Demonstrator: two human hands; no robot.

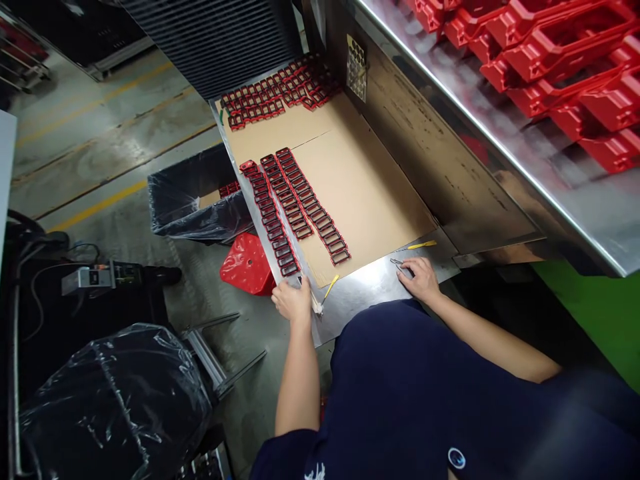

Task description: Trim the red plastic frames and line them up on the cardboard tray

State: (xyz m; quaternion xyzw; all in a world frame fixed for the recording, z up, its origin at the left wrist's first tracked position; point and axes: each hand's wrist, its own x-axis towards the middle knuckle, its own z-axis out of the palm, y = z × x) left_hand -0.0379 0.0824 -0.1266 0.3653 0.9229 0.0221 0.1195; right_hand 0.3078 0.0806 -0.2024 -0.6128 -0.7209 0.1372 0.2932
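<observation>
At the left edge of the metal tabletop, my left hand is closed, thumb up. A small dark piece shows by its thumb; the rest of what it grips is hidden. Close beside it lie a small white item and a yellow-handled tool. My right hand rests low over the metal on the right, fingers curled around a small dark metal tool whose tip pokes out. Rows of small red-and-black rectangular frames lie on the cardboard sheet ahead of both hands.
More small frames lie at the far end. Another yellow tool is right of the cardboard. Large red housings fill a raised shelf at right. Left of the table are a plastic-lined bin and a red stool.
</observation>
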